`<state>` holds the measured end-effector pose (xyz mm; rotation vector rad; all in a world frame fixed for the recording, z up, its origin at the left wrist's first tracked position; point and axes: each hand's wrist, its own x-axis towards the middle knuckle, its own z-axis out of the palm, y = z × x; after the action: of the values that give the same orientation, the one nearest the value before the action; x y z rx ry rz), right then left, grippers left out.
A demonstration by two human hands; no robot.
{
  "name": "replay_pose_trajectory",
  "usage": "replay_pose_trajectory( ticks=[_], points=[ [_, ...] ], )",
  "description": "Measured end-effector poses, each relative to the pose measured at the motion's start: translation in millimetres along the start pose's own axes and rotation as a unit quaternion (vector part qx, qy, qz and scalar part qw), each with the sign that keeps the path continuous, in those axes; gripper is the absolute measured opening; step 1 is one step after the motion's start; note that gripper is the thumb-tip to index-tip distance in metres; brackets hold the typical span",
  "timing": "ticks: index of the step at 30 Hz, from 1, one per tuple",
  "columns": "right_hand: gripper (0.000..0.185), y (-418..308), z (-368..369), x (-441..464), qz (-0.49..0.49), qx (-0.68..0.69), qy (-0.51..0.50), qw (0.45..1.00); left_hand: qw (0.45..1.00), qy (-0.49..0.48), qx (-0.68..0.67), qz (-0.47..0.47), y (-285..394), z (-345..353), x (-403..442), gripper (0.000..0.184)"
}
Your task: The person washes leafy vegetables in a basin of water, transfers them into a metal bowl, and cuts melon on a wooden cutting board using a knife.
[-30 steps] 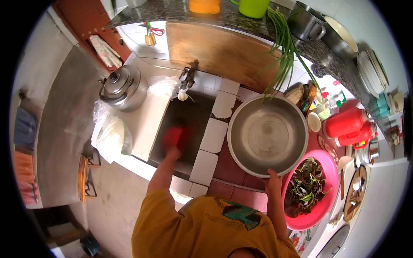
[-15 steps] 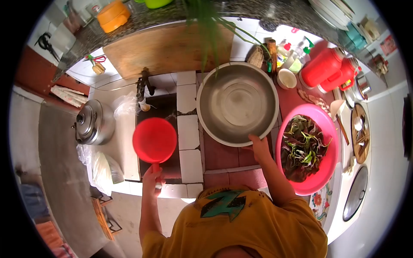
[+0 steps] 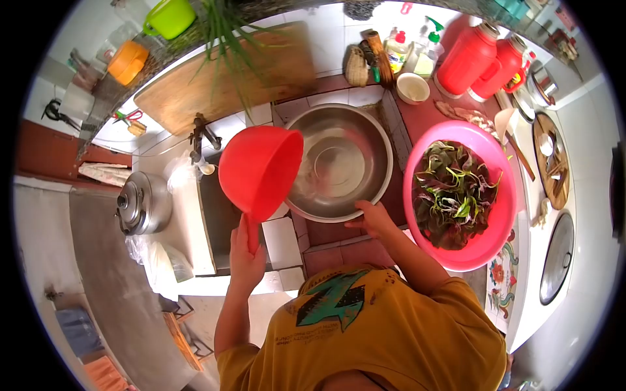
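Observation:
My left hand [image 3: 246, 264] is closed round the handle of a red plastic water dipper [image 3: 254, 169]. The dipper is tilted, its mouth facing right over the left rim of a wide stainless steel basin [image 3: 375, 189]. My right hand [image 3: 373, 219] grips the basin's near rim, thumb on top. A reddish reflection shows on the basin floor, and some water seems to be at its left side. Close by on the right, a pink plastic tub [image 3: 422, 244] holds dark purple-green leafy vegetables [image 3: 456, 195].
Left of the dipper are a faucet [image 3: 199, 140] over a dark tank and a metal kettle [image 3: 147, 202]. A wooden board [image 3: 261, 68] leans behind. Red thermoses [image 3: 468, 62], a small bowl [image 3: 413, 88] and soap bottles [image 3: 427, 55] stand at the back right.
The red dipper has risen from over the tank, moved right to the basin and tipped over. My right hand stays on the basin's rim. The head view has shifted.

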<state>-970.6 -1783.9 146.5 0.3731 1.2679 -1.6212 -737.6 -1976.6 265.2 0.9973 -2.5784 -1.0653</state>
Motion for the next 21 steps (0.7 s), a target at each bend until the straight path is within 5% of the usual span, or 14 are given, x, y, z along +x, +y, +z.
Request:
replay_pose_trajectory(
  ticks=[7,12,15,18,21],
  points=[
    [0.036,18.1,-27.2,22.1,0.018,0.032,0.006,0.999,0.986,0.113,0.094,0.077,13.1,6.9,25.0,0.070],
    [0.036,28.3,-39.7,43.7,-0.052,0.033,-0.005,0.998,0.986,0.161,0.031,0.038,-24.1,1.2,22.5,0.070],
    [0.034,21.6,-35.0,50.3,-0.012,0.058,-0.012,0.998,0.978,0.151,-0.115,-0.082,-43.6,-7.0,17.5,0.068],
    [0.036,35.0,-22.3,61.4,0.122,0.234,-0.099,0.960,0.955,0.133,-0.221,-0.147,-23.1,-21.7,13.8,0.068],
    [0.038,32.6,-7.4,65.2,0.125,0.335,-0.286,0.889,0.936,0.134,-0.279,-0.164,-17.6,-22.8,12.3,0.069]
  ],
)
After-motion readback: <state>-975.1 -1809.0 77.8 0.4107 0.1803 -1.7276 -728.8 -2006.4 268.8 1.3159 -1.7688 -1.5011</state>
